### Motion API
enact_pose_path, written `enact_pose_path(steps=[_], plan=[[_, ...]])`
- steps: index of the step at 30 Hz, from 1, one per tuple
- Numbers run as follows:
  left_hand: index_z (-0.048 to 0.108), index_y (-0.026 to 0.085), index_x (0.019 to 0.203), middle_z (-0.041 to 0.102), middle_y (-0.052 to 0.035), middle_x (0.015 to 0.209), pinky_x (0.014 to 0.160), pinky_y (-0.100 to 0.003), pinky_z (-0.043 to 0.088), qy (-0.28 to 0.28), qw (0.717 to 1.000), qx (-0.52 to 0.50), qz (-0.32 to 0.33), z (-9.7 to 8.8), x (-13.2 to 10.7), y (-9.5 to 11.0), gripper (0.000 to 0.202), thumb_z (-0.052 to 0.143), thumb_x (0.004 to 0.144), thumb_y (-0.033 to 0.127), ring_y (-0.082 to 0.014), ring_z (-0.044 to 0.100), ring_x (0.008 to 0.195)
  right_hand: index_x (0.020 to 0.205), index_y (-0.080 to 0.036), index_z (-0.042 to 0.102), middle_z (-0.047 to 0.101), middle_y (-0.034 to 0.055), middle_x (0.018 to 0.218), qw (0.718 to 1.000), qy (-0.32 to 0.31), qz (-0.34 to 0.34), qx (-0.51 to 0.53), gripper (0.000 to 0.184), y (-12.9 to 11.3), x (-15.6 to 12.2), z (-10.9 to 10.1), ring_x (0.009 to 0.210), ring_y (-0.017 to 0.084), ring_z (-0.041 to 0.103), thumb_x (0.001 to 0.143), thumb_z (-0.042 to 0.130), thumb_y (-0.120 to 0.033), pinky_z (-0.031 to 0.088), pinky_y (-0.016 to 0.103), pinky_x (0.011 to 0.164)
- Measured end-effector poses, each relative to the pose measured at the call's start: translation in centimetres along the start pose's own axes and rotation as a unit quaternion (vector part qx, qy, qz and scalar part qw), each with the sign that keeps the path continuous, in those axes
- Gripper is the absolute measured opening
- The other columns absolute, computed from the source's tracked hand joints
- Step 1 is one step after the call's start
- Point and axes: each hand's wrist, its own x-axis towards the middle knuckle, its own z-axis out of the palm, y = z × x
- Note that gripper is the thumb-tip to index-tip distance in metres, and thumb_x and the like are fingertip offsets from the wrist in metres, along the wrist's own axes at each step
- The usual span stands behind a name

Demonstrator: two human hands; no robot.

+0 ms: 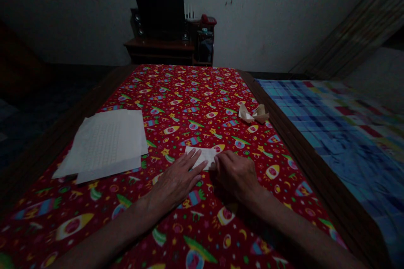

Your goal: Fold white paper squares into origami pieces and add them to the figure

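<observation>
While lying flat just below the center of the frame, seen partly covered: small white paper [203,157], thin, matte and rectangular, with straight edges. Over its left part, left hand [177,178], palm down, fingers extended and slightly parted, laid across the surface rather than wrapped around anything. At its right edge, right hand [237,173], rounded in outline, fingers curled inward; fingertips partly hidden, hence pinch or mere contact impossible to tell. Beneath both, filling the lower and middle frame, red cloth [170,227], smooth and printed with yellow rockets, green-ringed discs, stars and crescents. At left of center, stack of sheets [110,143], loosely fanned, corners uneven, upper sheet bearing faint rows of marks. At right of center, near the cloth's right border, folded tan piece [254,114], stiff and angular, with raised flaps and a paler face. Along that border, dark brown edging [303,151], running diagonally toward the lower right. At right of the frame, checked fabric [299,105] in blue, passing into multicolored blocks farther up. At upper center, against a plain gray wall [268,17], flat black screen [160,14] above reddish-brown desk [160,47]; just right of these, glossy red telephone [208,19].
</observation>
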Motion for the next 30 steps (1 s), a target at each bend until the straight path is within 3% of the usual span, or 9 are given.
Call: enact_pose_path(steps=[1, 3, 6, 9, 14, 20, 26, 30], plan=[[0.045, 0.02, 0.131, 0.034, -0.0123, 0.146, 0.109, -0.046, 0.034, 0.0, 1.0, 0.001, 0.002, 0.0, 0.0, 0.0, 0.039, 0.043, 0.093, 0.023, -0.0261, 0.027, 0.137, 0.097, -0.01, 0.065, 0.068, 0.0151, 0.096, 0.998, 0.012, -0.058, 0.004, 0.03, -0.6, -0.5, 0.0, 0.083, 0.022, 0.065, 0.093, 0.037, -0.019, 0.05, 0.032, 0.07], [0.05, 0.018, 0.126, 0.033, -0.0131, 0.147, 0.109, -0.046, 0.033, 0.0, 1.0, 0.005, 0.007, -0.1, 0.0, 0.0, 0.035, 0.044, 0.092, 0.023, -0.0266, 0.025, 0.137, 0.121, -0.007, 0.054, 0.057, 0.0173, 0.124, 0.989, 0.001, -0.145, 0.026, 0.036, -1.5, -1.7, 0.3, 0.117, 0.027, 0.052, 0.094, 0.036, -0.019, 0.044, 0.042, 0.096], [0.05, 0.02, 0.127, 0.034, -0.0137, 0.146, 0.107, -0.047, 0.035, -0.009, 1.0, 0.012, 0.013, -0.6, -0.5, -0.3, 0.037, 0.047, 0.091, 0.023, -0.0284, 0.03, 0.135, 0.14, -0.005, 0.032, 0.034, 0.0169, 0.145, 0.982, -0.072, -0.17, 0.045, 0.052, -1.6, -3.3, 0.8, 0.137, 0.027, 0.025, 0.094, 0.04, -0.028, 0.033, 0.046, 0.109], [0.046, 0.027, 0.131, 0.038, -0.011, 0.144, 0.104, -0.047, 0.037, -0.021, 0.999, 0.028, 0.014, -1.4, -1.6, -1.0, 0.039, 0.047, 0.091, 0.025, -0.0279, 0.038, 0.131, 0.144, -0.009, 0.025, 0.027, 0.0144, 0.148, 0.982, -0.102, -0.152, 0.053, 0.059, -0.3, -4.4, 0.8, 0.139, 0.025, 0.018, 0.093, 0.043, -0.033, 0.03, 0.046, 0.111], [0.042, 0.028, 0.134, 0.043, -0.0031, 0.142, 0.107, -0.045, 0.032, -0.014, 0.999, 0.047, -0.012, -2.3, -3.4, -1.5, 0.04, 0.04, 0.094, 0.025, -0.0225, 0.04, 0.13, 0.143, -0.01, 0.028, 0.031, 0.0129, 0.147, 0.986, -0.099, -0.127, 0.036, 0.055, 0.6, -4.9, 0.6, 0.138, 0.024, 0.023, 0.093, 0.042, -0.03, 0.033, 0.045, 0.11], [0.043, 0.019, 0.134, 0.049, -0.0065, 0.137, 0.11, -0.042, 0.028, 0.016, 1.0, 0.026, -0.002, -1.8, -2.2, 0.1, 0.041, 0.04, 0.094, 0.024, -0.0213, 0.037, 0.132, 0.14, -0.009, 0.035, 0.038, 0.015, 0.143, 0.986, -0.064, -0.141, 0.068, 0.054, -0.6, -3.6, 1.2, 0.135, 0.025, 0.029, 0.093, 0.044, -0.033, 0.032, 0.045, 0.11], [0.045, 0.019, 0.132, 0.048, -0.0058, 0.138, 0.11, -0.044, 0.027, 0.01, 0.999, 0.048, -0.014, -1.8, -2.9, -0.6, 0.039, 0.039, 0.094, 0.022, -0.0215, 0.04, 0.13, 0.134, -0.01, 0.045, 0.046, 0.0134, 0.138, 0.988, -0.075, -0.116, 0.068, 0.044, 0.1, -3.7, 0.7, 0.132, 0.023, 0.037, 0.094, 0.04, -0.028, 0.035, 0.043, 0.109], [0.043, 0.02, 0.134, 0.048, -0.0065, 0.138, 0.112, -0.044, 0.024, 0.017, 1.0, 0.022, -0.002, -1.3, -2.2, 0.2, 0.041, 0.041, 0.094, 0.028, -0.0207, 0.036, 0.132, 0.132, -0.007, 0.047, 0.046, 0.0153, 0.137, 0.99, -0.058, -0.115, 0.063, 0.044, -0.4, -3.7, 0.6, 0.131, 0.025, 0.037, 0.093, 0.042, -0.028, 0.035, 0.044, 0.109]])
